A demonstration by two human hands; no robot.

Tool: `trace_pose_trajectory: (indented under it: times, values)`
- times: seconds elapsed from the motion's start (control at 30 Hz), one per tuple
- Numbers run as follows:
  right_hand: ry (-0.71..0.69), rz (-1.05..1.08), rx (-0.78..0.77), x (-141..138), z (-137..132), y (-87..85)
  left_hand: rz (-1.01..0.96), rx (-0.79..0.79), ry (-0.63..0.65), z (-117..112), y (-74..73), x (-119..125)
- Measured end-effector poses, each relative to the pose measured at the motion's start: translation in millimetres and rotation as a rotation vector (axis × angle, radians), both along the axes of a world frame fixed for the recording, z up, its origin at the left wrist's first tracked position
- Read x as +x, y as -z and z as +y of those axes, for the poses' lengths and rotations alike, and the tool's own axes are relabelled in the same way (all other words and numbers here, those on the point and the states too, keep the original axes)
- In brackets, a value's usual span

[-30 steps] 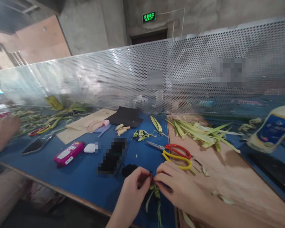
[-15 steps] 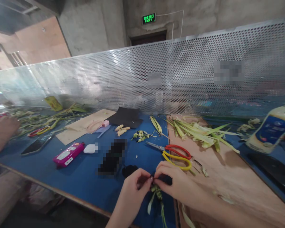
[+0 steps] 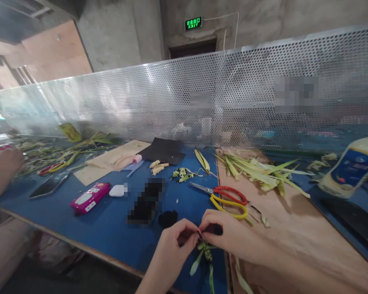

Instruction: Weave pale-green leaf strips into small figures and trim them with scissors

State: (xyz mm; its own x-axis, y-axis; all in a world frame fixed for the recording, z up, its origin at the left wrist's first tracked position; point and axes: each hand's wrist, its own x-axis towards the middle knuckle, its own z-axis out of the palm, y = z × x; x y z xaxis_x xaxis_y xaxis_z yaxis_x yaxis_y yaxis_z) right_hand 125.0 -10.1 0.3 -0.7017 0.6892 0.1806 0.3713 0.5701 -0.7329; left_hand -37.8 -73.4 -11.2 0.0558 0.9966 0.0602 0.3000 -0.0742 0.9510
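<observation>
Above the blue tabletop (image 3: 110, 228), my left hand (image 3: 177, 245) and my right hand (image 3: 221, 230) meet with fingertips pinched together. Between them is a thin dark strand (image 3: 200, 235), at the top of a small knotted green leaf piece (image 3: 206, 252). Long leaf tails hang from that piece toward the table edge. My fingers partly hide the strand, so how it is fastened cannot be seen. Scissors (image 3: 230, 200) with one red and one yellow handle lie partly open just beyond my right hand. A dark round item (image 3: 168, 219) rests beyond my left hand.
A pale board (image 3: 282, 228) on the right bears leaf strips (image 3: 257, 169) and a bottle (image 3: 351, 165) stands past it. A magenta device (image 3: 90, 198), white case (image 3: 117, 190) and phone (image 3: 49, 185) lie left. Another person's hand (image 3: 9, 161) is far left. A perforated metal screen (image 3: 125, 102) bounds the back.
My pinched fingertips have shifted slightly, and more of the dark strand shows between them. The leaf piece hangs a little further right. The view has moved slightly.
</observation>
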Motion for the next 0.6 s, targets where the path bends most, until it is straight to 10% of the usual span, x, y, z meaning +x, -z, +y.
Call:
trace_pose_trajectory:
  times: [0.6]
  values:
    - [-0.063,-0.087,0.119,-1.1,0.5,-1.6,-0.032,0.032,0.019,0.2,5.6,0.1]
